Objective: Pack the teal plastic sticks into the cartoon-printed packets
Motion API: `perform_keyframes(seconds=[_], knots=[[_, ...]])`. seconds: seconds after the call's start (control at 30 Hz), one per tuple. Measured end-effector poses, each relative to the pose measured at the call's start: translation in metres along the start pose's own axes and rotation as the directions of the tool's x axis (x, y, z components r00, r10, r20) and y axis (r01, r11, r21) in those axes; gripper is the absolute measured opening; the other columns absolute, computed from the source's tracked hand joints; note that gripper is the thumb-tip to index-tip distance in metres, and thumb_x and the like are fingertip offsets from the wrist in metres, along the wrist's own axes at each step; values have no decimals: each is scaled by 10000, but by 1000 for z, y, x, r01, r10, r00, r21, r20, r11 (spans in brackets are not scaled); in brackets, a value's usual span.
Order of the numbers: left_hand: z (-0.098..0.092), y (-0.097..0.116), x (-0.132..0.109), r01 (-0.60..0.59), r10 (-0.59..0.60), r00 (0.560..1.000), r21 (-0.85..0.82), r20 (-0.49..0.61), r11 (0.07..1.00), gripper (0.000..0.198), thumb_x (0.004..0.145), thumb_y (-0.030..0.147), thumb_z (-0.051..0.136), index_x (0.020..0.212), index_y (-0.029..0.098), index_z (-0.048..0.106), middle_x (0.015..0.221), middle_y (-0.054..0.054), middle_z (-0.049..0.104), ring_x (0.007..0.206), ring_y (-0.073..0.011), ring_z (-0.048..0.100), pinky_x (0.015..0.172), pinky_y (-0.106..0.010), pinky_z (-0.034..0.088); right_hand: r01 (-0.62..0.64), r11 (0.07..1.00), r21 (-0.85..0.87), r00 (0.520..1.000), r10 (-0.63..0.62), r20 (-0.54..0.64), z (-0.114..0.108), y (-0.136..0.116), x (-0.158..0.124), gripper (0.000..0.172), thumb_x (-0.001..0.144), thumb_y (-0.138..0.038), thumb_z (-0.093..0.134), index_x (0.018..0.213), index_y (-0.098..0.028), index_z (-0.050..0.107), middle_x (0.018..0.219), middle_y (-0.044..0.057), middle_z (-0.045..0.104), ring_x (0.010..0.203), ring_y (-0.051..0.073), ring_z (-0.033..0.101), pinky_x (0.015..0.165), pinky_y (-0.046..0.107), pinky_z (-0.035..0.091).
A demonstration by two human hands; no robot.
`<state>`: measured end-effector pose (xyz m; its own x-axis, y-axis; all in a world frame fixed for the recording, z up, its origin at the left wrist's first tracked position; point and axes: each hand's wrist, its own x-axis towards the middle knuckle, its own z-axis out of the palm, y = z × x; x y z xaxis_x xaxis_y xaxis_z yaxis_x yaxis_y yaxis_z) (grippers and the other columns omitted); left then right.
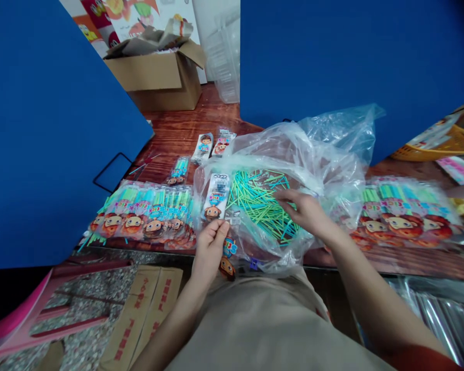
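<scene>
My left hand (211, 246) pinches the lower end of a small white printed packet (217, 193) with a cartoon face, held upright at the left of the bag's mouth. Below the thumb hangs another printed packet (228, 252). A large clear plastic bag (278, 141) lies open in front of me. Inside it is a loose heap of thin green and blue plastic sticks (255, 201). Over the heap's right side is my right hand (305, 210), its fingers stretched out and apart. Whether the fingertips touch the sticks, I cannot tell.
Filled packets lie in overlapping rows left (133, 219) and right (398, 221) of the bag. Two packet stacks (212, 146) sit behind it. Blue panels (42, 129) flank the wooden table (170, 126). An open carton (154, 77) stands at the back, an orange basket (441, 149) at the right.
</scene>
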<state>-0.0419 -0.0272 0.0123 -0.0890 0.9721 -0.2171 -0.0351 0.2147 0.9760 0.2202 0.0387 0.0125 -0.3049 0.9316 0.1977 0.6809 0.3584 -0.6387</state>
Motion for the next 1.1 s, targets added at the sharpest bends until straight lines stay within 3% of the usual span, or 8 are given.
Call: perform_keyframes(seconds=[0.17,0.27,0.37,0.5,0.63,0.8,1.0,1.1], knots=[[2,-5,3,39,-39,999,-106,3,994,346,788,506,695,717,179,609,608,42,500,555,-98,441,539,-207,370,268,942,-204,929,-197,313,12,-2,6,444,863,-160,556,1304,-162,606,1219,146,649,1172,284,582,1018,461,461],[5,-8,2,54,-49,997,-78,56,995,363,787,532,689,775,171,648,635,25,551,592,-117,504,568,-222,409,309,885,-349,901,-154,407,26,-13,16,506,855,-168,585,1355,-99,555,1273,184,606,1183,305,537,1027,459,441],[5,-14,1,47,-43,996,-50,78,998,364,786,530,694,776,168,656,641,26,561,604,-114,502,578,-216,406,314,837,-448,883,-84,461,35,-21,29,394,875,-190,596,1256,-91,612,1197,179,623,1128,304,546,974,424,458],[3,-19,1,59,-56,996,-49,64,997,364,772,528,706,778,168,657,661,28,576,609,-108,491,578,-210,393,340,751,-566,882,-45,470,43,-28,40,225,926,-154,511,1100,-112,648,1101,156,642,1089,301,556,902,378,470],[0,-19,2,73,-68,996,-81,63,994,374,779,535,695,821,164,673,718,2,628,644,-124,545,623,-233,441,335,698,-633,895,-24,446,55,-31,39,244,942,-88,418,1077,-126,618,1039,161,649,1019,291,575,800,353,481],[-2,-14,4,82,-81,997,-87,18,993,398,770,565,693,797,170,665,690,-1,638,609,-129,567,580,-237,445,320,685,-654,909,-28,415,67,-32,30,293,944,-60,347,1095,-123,590,1069,182,624,1017,306,563,786,373,471],[-6,-6,7,69,-75,996,-136,-39,988,420,735,583,718,730,173,625,639,12,607,564,-113,539,535,-225,415,257,701,-665,923,26,384,49,-16,32,318,940,-26,328,1113,-99,584,1062,187,651,1014,288,601,794,342,463],[-6,-5,8,71,-79,996,-189,-36,979,413,728,567,732,725,172,612,620,24,584,538,-100,520,527,-220,399,232,718,-656,923,50,380,43,-11,36,295,988,-100,339,1180,-99,562,1067,182,677,1007,280,630,808,344,468]])
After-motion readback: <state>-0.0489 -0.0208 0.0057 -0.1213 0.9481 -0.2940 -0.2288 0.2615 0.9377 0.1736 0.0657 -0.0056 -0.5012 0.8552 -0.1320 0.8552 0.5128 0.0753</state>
